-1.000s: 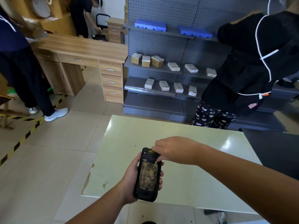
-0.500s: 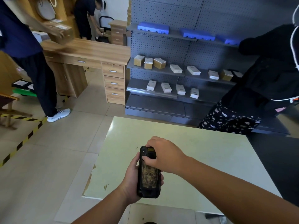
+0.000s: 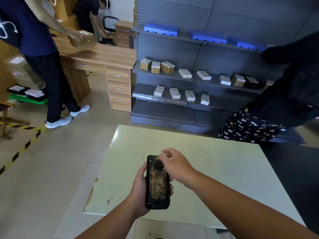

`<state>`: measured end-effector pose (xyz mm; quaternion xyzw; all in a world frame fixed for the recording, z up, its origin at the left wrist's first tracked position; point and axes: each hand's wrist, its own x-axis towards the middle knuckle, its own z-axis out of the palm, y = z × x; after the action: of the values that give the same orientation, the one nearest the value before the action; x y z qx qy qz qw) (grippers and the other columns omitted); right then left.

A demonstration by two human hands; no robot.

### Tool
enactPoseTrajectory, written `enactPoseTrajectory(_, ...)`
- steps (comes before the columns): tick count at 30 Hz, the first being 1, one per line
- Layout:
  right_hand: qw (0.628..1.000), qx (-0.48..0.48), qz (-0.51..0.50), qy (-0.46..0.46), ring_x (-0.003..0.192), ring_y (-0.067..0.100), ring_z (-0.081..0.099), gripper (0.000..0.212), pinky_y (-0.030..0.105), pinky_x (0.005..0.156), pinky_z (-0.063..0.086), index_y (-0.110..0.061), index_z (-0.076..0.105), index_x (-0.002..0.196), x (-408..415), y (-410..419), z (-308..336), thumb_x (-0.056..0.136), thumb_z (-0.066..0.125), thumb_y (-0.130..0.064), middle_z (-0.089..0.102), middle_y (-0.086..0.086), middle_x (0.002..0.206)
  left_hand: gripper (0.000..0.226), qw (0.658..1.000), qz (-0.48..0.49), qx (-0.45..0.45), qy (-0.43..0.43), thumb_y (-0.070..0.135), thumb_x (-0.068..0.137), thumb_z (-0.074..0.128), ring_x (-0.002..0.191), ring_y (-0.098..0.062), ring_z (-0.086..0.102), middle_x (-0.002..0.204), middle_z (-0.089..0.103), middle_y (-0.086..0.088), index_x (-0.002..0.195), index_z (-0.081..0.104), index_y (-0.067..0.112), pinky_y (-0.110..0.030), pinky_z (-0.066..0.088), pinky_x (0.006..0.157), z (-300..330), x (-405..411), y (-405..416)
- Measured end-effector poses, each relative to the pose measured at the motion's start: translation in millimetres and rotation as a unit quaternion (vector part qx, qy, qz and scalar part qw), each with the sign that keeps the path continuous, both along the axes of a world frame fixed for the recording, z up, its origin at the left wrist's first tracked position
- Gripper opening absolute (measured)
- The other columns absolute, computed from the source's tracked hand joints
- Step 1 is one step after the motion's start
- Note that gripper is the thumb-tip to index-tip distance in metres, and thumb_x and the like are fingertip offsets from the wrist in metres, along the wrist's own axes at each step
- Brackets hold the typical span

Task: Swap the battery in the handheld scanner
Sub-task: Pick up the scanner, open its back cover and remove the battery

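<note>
Head view looks down at two bare hands over a pale green counter (image 3: pixel 215 169). The left hand (image 3: pixel 139 188) is wrapped around a black handheld scanner (image 3: pixel 158 182), holding it up above the counter with its back facing up. A worn brown patch (image 3: pixel 158 184) covers the middle of that back (I cannot tell if it is the battery or a sticker). The right hand (image 3: pixel 176 163) sits at the top end of the scanner with its fingers (image 3: pixel 164 153) curled and bunched together; they look blurry, so I cannot tell if they pinch anything. Behind the counter stands a grey shelf (image 3: pixel 172 76) with small boxes.
</note>
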<state>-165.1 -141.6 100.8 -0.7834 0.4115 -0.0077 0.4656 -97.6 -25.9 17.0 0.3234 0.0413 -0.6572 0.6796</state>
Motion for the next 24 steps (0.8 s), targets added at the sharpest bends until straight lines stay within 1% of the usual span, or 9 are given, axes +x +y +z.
enactPoseTrajectory(3,0.988,0.134,-0.057,0.055,0.065,0.022,0.054,0.025,0.034,0.069,0.047,-0.016,0.067,0.091,-3,-1,0,0.084,0.054,-0.037,0.060,0.001,0.076,0.076,1.000,0.004,0.008,-0.012,0.066,0.088,0.054,0.076,-0.037,0.067,0.095,0.071,-0.023,0.113,0.073,-0.003,-0.044,0.060,0.072,-3,5,-4)
enactPoseTrajectory(7,0.967,0.223,-0.115,0.044,0.066,0.027,0.050,0.024,0.029,0.055,0.040,-0.015,0.066,0.100,0,6,-7,0.085,0.053,-0.029,0.057,0.004,0.080,0.078,0.998,0.001,0.051,-0.049,0.071,0.089,0.048,0.080,-0.039,0.069,0.097,0.072,-0.023,0.118,0.074,0.003,-0.040,0.060,0.069,-9,8,-11)
enactPoseTrajectory(10,0.951,0.254,-0.173,0.023,0.071,0.021,0.061,0.025,0.026,0.053,0.045,-0.016,0.065,0.110,7,7,-11,0.095,0.048,-0.026,0.067,0.004,0.090,0.074,0.994,0.011,0.087,-0.072,0.073,0.089,0.047,0.083,-0.036,0.074,0.100,0.077,-0.019,0.109,0.080,0.010,-0.037,0.062,0.067,-14,8,-18)
enactPoseTrajectory(12,0.941,0.272,-0.202,0.004,0.090,0.027,0.070,0.027,0.033,0.068,0.056,-0.015,0.064,0.116,12,6,-15,0.097,0.045,-0.022,0.073,0.011,0.109,0.071,0.990,0.015,0.109,-0.087,0.074,0.088,0.046,0.083,-0.033,0.077,0.099,0.080,-0.015,0.101,0.083,0.015,-0.036,0.061,0.066,-17,9,-23)
enactPoseTrajectory(14,0.935,0.275,-0.224,0.002,0.107,0.035,0.070,0.028,0.045,0.093,0.058,-0.014,0.064,0.116,19,5,-18,0.097,0.044,-0.020,0.072,0.017,0.117,0.070,0.987,0.022,0.127,-0.093,0.075,0.088,0.046,0.084,-0.032,0.077,0.101,0.080,-0.014,0.104,0.082,0.017,-0.037,0.059,0.070,-17,11,-28)
enactPoseTrajectory(17,0.926,0.285,-0.246,0.001,0.110,0.038,0.068,0.027,0.054,0.102,0.054,-0.014,0.064,0.115,28,1,-20,0.097,0.044,-0.018,0.072,0.019,0.117,0.070,0.985,0.025,0.135,-0.103,0.074,0.089,0.042,0.086,-0.030,0.078,0.103,0.081,-0.011,0.109,0.081,0.019,-0.037,0.057,0.073,-17,15,-36)
enactPoseTrajectory(19,0.918,0.301,-0.259,-0.006,0.108,0.038,0.069,0.028,0.054,0.100,0.055,-0.013,0.065,0.116,32,-4,-22,0.097,0.044,-0.015,0.072,0.019,0.114,0.069,0.984,0.020,0.129,-0.117,0.072,0.092,0.038,0.093,-0.028,0.078,0.107,0.081,-0.010,0.113,0.080,0.022,-0.037,0.057,0.075,-17,19,-42)
enactPoseTrajectory(22,0.899,0.344,-0.271,-0.010,0.086,0.029,0.070,0.022,0.041,0.070,0.058,-0.015,0.066,0.108,33,-12,-22,0.098,0.047,-0.012,0.074,0.013,0.096,0.068,0.985,0.010,0.115,-0.131,0.071,0.095,0.035,0.102,-0.026,0.076,0.116,0.079,-0.009,0.119,0.078,0.024,-0.035,0.061,0.073,-16,26,-47)
enactPoseTrajectory(24,0.892,0.356,-0.279,-0.007,0.082,0.028,0.068,0.020,0.040,0.065,0.055,-0.017,0.065,0.106,35,-15,-21,0.097,0.048,-0.012,0.073,0.010,0.092,0.067,0.986,0.007,0.102,-0.129,0.071,0.096,0.034,0.102,-0.026,0.076,0.117,0.079,-0.010,0.122,0.076,0.024,-0.034,0.063,0.069,-17,30,-49)
